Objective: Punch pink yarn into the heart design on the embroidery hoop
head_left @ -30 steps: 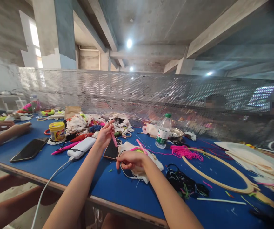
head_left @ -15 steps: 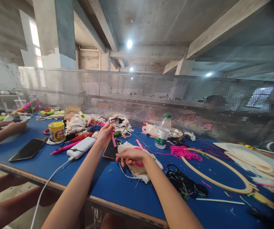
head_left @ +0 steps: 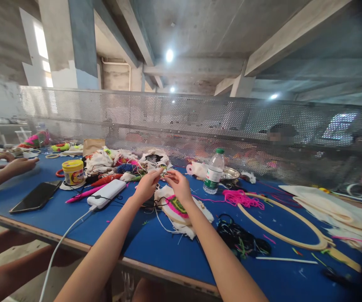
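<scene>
**Two hands meet above a piece of cloth**

A white piece of cloth (head_left: 181, 212) with frayed edges lies on the blue table (head_left: 155, 247), right in front of the person. It has a patch of pink and green stitching in its middle.

Just above the far edge of the cloth, the left hand (head_left: 146, 186) and the right hand (head_left: 177, 184) come close together. Their fingertips almost touch. The fingers of both hands are pinched narrow, as if on something very thin. The picture is too small to show what they pinch, so I cannot tell if they hold anything.

A white power bank (head_left: 107, 193) lies to the left of the cloth, with a white cable (head_left: 63, 239) running off the near edge of the table. Beside it are a pink pen (head_left: 82, 195) and a dark phone (head_left: 34, 197). A yellow tub (head_left: 73, 172) stands farther back, next to a heap of rags and threads (head_left: 118, 161).

To the right of the cloth lies a dark tangle of thread (head_left: 242, 241). Behind it sits a bunch of pink yarn (head_left: 242, 198) and a big wooden hoop (head_left: 281, 228). A water bottle (head_left: 214, 176) with a green cap stands near a small metal bowl (head_left: 231, 173).

A grey metal screen (head_left: 199, 126) with many little holes runs along the back of the table. At the far left, another person's hands (head_left: 14, 164) rest on the table.
</scene>
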### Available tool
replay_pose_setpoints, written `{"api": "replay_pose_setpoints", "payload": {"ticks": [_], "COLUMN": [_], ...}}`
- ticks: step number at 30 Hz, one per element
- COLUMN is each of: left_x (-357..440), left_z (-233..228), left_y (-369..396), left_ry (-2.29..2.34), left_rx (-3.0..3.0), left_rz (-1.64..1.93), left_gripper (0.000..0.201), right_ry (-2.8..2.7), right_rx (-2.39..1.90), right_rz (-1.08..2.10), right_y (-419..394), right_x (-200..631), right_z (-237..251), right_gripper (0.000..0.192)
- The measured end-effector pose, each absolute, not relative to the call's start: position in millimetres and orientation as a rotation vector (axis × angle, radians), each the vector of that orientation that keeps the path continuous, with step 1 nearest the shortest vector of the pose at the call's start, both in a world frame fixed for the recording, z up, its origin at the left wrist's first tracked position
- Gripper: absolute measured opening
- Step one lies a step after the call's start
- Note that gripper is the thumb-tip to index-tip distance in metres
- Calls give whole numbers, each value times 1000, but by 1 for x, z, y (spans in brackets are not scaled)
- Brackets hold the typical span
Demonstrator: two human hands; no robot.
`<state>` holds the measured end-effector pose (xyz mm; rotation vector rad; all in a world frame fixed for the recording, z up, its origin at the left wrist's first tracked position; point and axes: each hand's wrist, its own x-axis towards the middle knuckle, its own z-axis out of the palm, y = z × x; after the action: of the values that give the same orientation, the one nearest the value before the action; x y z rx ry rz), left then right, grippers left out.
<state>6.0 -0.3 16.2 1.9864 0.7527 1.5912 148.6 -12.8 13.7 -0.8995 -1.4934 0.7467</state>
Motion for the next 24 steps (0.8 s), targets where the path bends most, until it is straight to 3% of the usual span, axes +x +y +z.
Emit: {"api": "replay_pose_setpoints", "payload": {"ticks": [12,24], "left_x": [11,14], "left_z": [11,11], "left_y": [-3,-4], "left_ry": [727,709], "left_rx": [2038,2066], "left_rz": [1462,1473], "left_gripper": [24,23], "right_ry": [-1536,-1357], "right_rx": [-861,-802], "right_rz": [637,989], "right_y": [-16,-10], "right_x": [149,147], "right_z": [15,11], "right_gripper": [18,34]}}
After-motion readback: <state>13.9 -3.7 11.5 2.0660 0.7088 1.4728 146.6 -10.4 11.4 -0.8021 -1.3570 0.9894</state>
